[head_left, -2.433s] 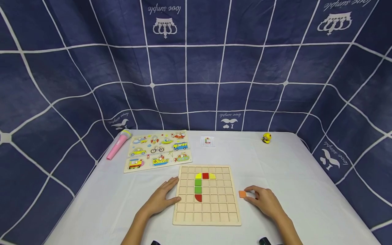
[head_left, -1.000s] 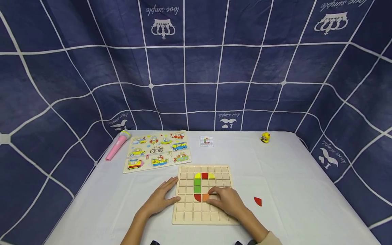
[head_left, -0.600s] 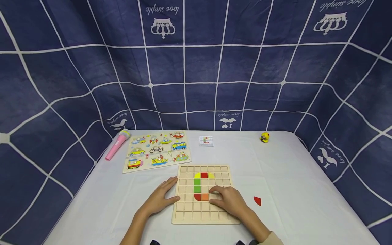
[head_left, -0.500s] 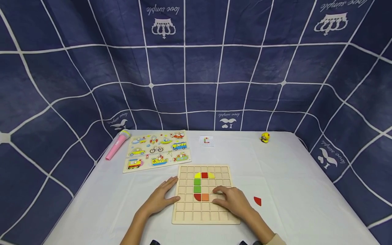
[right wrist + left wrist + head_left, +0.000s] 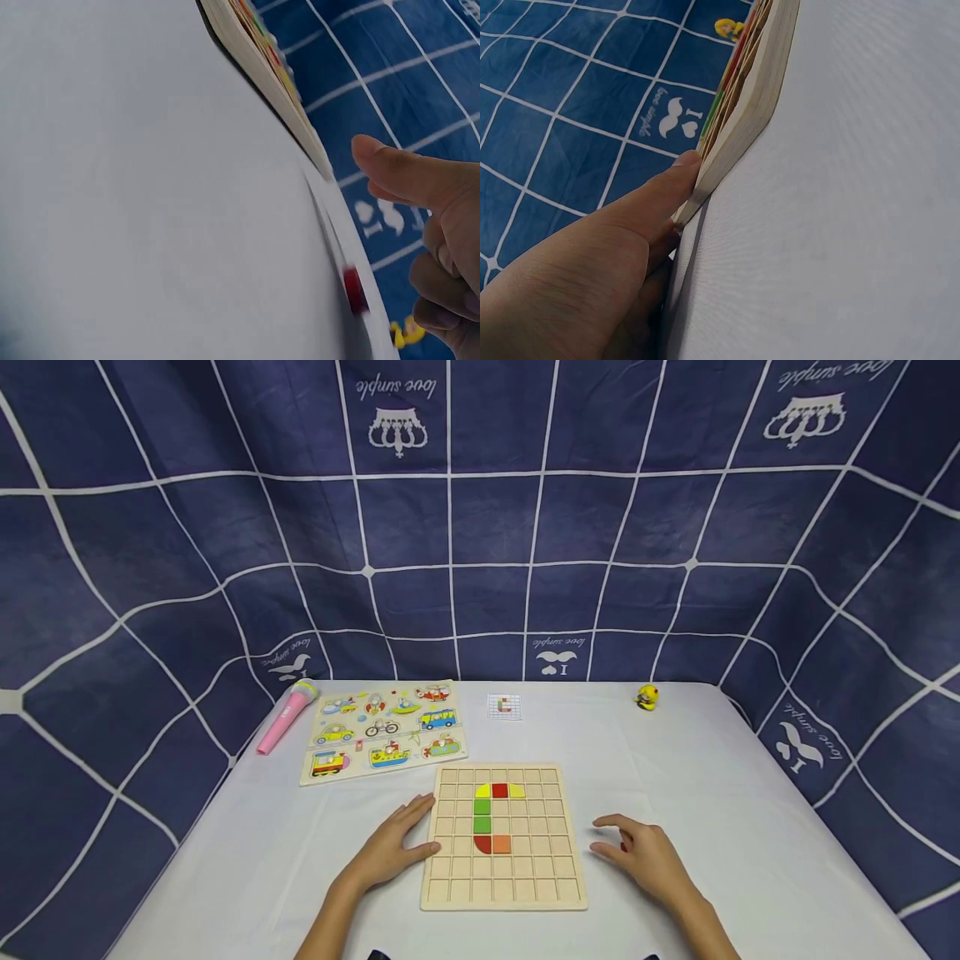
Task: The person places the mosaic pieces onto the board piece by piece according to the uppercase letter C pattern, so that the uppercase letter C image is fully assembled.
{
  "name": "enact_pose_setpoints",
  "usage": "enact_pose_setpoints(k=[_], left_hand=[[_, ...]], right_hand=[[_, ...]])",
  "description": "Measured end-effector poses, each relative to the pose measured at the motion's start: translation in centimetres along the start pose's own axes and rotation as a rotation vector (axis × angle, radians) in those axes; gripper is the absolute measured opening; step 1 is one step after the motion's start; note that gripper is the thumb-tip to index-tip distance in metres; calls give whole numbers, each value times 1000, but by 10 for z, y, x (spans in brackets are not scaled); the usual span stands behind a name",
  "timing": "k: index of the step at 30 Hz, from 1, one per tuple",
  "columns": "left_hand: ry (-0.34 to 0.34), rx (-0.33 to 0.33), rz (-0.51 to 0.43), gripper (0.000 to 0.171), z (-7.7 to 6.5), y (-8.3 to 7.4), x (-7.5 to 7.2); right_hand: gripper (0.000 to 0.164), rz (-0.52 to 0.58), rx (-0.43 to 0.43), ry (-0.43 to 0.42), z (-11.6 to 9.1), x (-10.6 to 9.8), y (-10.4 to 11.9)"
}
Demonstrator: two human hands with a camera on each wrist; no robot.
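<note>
A square wooden grid board (image 5: 536, 867) lies on the white table. Set in its cells are a yellow quarter piece (image 5: 483, 792), a red square (image 5: 499, 791), a second yellow piece (image 5: 517, 792), two green squares (image 5: 482, 816), a dark red quarter piece (image 5: 483, 844) and an orange square (image 5: 502, 844). My left hand (image 5: 386, 852) rests on the table, thumb and fingertips touching the board's left edge. Right of the board, my right hand (image 5: 645, 857) holds nothing, with thumb and forefinger apart. A red quarter piece (image 5: 355, 290) lies on the table, mostly hidden by that hand in the head view.
Behind the board lies a small pattern card (image 5: 504, 707). At the back left are a vehicle puzzle board (image 5: 381, 743) and a pink toy microphone (image 5: 282, 725). A small yellow figure (image 5: 647, 697) stands at the back right. A blue curtain (image 5: 491, 518) encloses the table.
My right hand carried the orange square from the table onto the board beside the dark red piece. It let go and moved right to the loose red piece. My left hand stayed put.
</note>
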State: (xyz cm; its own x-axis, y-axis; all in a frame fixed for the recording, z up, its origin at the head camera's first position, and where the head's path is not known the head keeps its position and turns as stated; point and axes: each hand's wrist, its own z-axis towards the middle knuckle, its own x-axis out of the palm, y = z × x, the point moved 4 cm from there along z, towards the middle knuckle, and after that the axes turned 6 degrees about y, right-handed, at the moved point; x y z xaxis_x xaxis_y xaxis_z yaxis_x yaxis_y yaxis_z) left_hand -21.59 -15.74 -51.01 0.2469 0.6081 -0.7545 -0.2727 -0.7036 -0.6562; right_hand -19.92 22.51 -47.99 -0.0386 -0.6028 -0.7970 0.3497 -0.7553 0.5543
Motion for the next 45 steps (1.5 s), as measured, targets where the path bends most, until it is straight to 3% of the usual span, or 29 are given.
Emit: enact_pose_setpoints(k=[7, 15, 26, 30, 36, 45], left_hand=[[-4, 1, 0, 78, 0, -1, 0], [6, -9, 2, 77, 0, -1, 0], [1, -10, 3, 79, 0, 0, 1], [2, -4, 2, 79, 0, 1, 1], [7, 0, -8, 78, -1, 1, 3], [-6, 13, 5, 79, 0, 3, 2]], right_hand=[[31, -16, 78, 15, -18, -19, -30], [28, -20, 184, 87, -26, -21, -44], [25, -61, 143, 63, -1, -21, -42], [26, -42, 103, 84, 11, -15, -38], [24, -20, 114, 133, 15, -8, -37], [23, -70, 148, 50, 16, -11, -46]])
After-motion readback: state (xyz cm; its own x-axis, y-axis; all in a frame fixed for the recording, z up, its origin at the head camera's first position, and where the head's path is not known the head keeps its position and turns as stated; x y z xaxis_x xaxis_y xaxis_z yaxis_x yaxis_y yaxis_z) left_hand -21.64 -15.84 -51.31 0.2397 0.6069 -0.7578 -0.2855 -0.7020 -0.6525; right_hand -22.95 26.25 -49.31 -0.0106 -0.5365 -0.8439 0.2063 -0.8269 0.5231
